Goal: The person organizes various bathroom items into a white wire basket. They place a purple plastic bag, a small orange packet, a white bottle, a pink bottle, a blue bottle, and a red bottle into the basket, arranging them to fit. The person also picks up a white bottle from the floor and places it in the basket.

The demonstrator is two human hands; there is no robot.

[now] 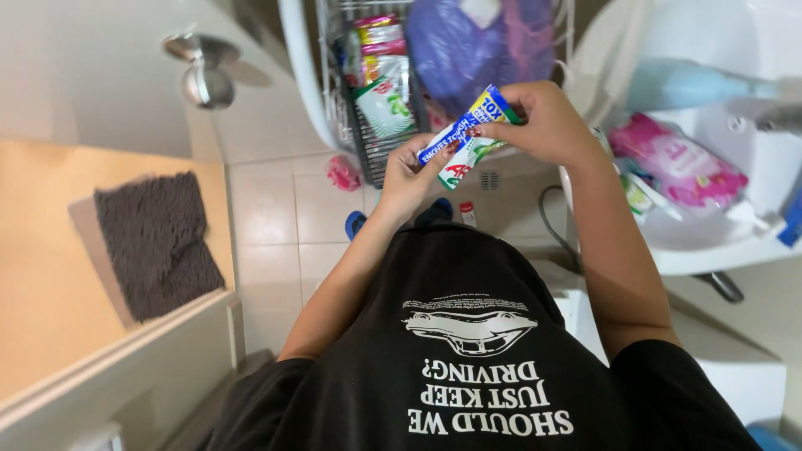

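- Head view, looking straight down the person's chest, shows both hands raised in front of the black shirt (468, 367), sharing one small sachet (468, 138) between them.
- The sachet is a flat packet, blue and yellow at its upper end, white and green lower down; it is in the air above the tiled floor (267, 225), not resting on anything.
- Its long axis runs on a slant, from lower left near the left hand (409, 179) up to upper right at the right hand (547, 125).
- The left hand's fingers are pinched on the lower end, thumb on the near face, fingertips behind.
- The right hand's fingers are closed on the upper end, curled over the top corner so that the corner is partly hidden.
- Both hands touch the packet, one at each end, so neither is nearer; the printed middle stretch lies bare between the two grips.
- Whether the top edge is torn open I cannot tell.
- Just beyond the hands stands a wire basket (334, 108) holding more sachets (384, 104) and a purple bag (476, 42).
- To the right, a white basin (710, 250) holds a pink pack (677, 163) and a pale blue bottle (685, 83).
- Well apart on the left lies a grey mat (154, 242).
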